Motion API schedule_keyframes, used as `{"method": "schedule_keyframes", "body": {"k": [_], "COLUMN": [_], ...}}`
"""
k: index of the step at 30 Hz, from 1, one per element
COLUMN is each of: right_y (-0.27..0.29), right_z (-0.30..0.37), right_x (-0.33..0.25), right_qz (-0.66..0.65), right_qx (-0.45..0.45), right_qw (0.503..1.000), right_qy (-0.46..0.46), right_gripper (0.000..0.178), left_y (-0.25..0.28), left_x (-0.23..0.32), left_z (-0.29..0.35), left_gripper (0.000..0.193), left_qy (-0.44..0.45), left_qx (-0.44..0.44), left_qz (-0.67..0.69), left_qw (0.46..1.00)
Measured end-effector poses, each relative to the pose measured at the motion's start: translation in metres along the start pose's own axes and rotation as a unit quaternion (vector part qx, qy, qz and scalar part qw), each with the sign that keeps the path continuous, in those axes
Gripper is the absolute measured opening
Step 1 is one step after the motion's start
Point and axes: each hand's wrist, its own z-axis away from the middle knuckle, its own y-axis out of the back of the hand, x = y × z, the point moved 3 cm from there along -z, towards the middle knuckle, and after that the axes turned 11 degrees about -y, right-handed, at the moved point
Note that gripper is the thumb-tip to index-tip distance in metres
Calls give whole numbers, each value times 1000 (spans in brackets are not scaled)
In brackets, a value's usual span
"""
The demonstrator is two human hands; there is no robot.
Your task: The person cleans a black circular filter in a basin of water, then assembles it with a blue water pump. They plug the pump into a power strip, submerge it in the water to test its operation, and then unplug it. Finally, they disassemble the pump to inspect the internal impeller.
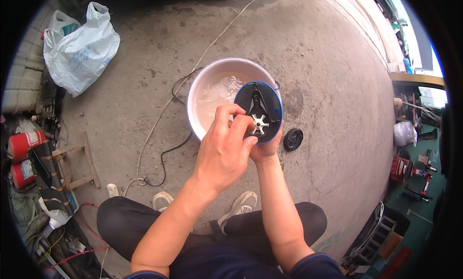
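Carefully now: keep the round black housing with a blue rim [263, 105] cradled from below by the right hand [264, 151], fingers wrapped under its near edge, just over the white basin of cloudy water [212, 74]. Left hand [223, 151] fingers [235, 119] pinched together at the white star-shaped hub [260, 124]; work gently there, housing held level. Black gear [292, 139] lying on the concrete floor [328, 76], right of the fingers.

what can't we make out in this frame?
Head view:
- Right hand: mostly hidden behind the blue-rimmed round part; its grip is unclear.
- Left hand: fingertips cover the part beside the white hub.
- Basin: near rim hidden by hands; cloudy water hides the bottom.
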Motion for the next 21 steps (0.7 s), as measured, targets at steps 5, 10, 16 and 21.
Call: {"method": "schedule_keyframes", "body": {"k": [5,10,16,21], "right_y": [-6,-6,1,11], "right_z": [0,0,3,6], "right_x": [-4,-5,-5,-8], "right_qz": [-4,-27,-12,9], "right_qx": [0,-35,-38,-14], "right_qw": [1000,999,999,999], "right_qy": [-3,-15,-19,-27], "right_gripper": [63,63,64,66], "left_y": [-2,-4,1,-4], "left_x": [4,1,1,5], "left_z": [-4,-1,2,0], "left_gripper": [28,31,34,31], "left_qy": [-18,-8,22,-5], "left_qx": [31,36,-11,21], "left_qz": [-12,-8,-15,5], "left_qw": [999,999,1000,1000]}}
